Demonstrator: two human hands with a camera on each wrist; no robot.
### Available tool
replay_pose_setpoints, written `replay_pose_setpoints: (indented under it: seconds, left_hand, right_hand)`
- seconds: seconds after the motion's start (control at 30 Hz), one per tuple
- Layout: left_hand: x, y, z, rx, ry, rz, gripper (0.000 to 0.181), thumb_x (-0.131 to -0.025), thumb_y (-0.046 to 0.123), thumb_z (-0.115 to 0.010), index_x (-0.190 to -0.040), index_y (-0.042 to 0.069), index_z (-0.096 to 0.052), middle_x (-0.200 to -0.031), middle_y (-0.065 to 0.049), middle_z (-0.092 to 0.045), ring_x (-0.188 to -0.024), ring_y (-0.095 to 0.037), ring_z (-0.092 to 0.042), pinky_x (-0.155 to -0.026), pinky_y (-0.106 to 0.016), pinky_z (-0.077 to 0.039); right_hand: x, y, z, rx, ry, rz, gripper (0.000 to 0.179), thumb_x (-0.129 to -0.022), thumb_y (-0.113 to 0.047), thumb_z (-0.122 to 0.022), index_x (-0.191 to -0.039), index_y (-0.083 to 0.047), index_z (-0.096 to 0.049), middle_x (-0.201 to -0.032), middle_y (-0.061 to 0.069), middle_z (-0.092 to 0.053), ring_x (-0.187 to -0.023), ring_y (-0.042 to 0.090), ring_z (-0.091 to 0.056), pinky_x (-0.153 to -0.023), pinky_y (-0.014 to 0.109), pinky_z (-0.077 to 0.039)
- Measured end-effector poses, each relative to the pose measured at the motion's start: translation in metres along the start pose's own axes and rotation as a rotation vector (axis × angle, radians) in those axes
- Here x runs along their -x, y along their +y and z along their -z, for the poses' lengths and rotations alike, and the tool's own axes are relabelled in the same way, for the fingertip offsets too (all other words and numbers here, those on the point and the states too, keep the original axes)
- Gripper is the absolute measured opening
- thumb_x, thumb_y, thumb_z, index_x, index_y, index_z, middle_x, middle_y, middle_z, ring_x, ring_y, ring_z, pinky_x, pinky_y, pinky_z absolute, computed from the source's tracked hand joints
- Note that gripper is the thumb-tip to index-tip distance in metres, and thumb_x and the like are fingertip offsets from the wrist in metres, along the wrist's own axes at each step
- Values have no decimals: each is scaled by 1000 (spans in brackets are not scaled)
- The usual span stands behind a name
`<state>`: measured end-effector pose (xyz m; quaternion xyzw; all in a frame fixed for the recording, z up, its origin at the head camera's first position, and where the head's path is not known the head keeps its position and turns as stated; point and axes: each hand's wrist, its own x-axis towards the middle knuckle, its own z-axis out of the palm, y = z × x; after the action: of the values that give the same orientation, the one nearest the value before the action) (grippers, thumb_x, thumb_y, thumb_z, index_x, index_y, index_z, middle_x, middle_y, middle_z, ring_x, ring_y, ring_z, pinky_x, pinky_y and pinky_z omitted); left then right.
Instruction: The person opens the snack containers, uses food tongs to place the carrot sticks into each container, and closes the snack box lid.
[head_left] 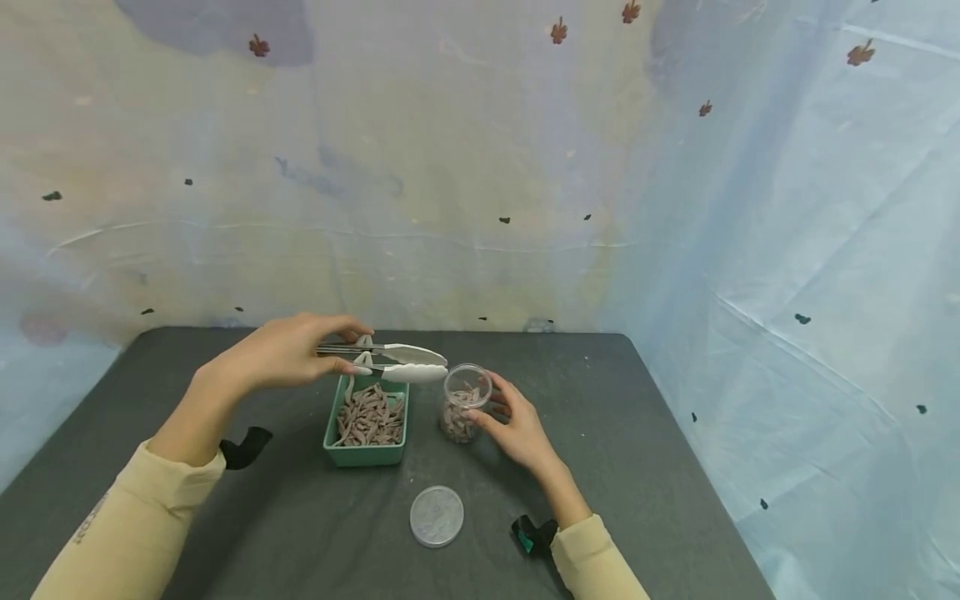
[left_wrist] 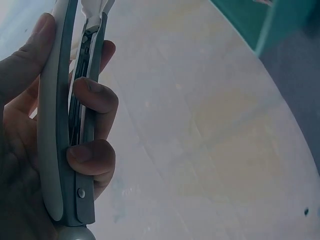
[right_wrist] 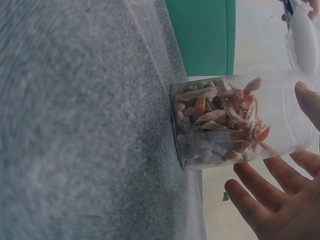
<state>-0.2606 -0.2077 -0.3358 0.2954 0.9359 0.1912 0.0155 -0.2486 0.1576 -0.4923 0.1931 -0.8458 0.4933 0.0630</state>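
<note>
The person's left hand [head_left: 296, 352] is gripping a pair of grey-handled tongs with white, scalloped tips [head_left: 414, 373], the fingers being curled around the handles. The tips are standing slightly apart, just beside the rim of a clear, cylindrical plastic jar [head_left: 457, 427]. The right hand [head_left: 519, 425] is holding this jar upright, with the thumb on one side and the fingers on the other. The jar is containing thin, brownish-pink pieces [right_wrist: 220, 117]. To its left, a green, rectangular plastic box [head_left: 365, 456] is holding many similar pieces, and the tongs are hanging above its far end. Nearer to the person, a round, translucent lid [head_left: 437, 518] is lying on the dark grey worktop [head_left: 300, 533].
</note>
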Motion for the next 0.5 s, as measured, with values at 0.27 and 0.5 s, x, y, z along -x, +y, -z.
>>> replay_pose_setpoints:
  seconds: [0.27,0.5]
  left_hand:
    - [22,-18,9,-65,-2,29,48,-95,35,-78,-140,25,-63,-128,-2,-71,-108,-26,-71,-82,-53,-56]
    - [37,-31,12,-114,-38,77,52,-93,39,-80,-139,22,-64,-127,-2,-72,-105,-26,-71,-76,-52,-56]
  right_hand:
    - [1,2,0,-10,-13,-15,72,-97,-26,-78,-158,-14,-43,-151,18,-53,-133,36,-59,-105,54,-50]
    - [0,1,0,-17,-10,-17,72,-96,-26,-79,-158,-17,-44,-150,12,-54,-133,35,-59,-105,55,-50]
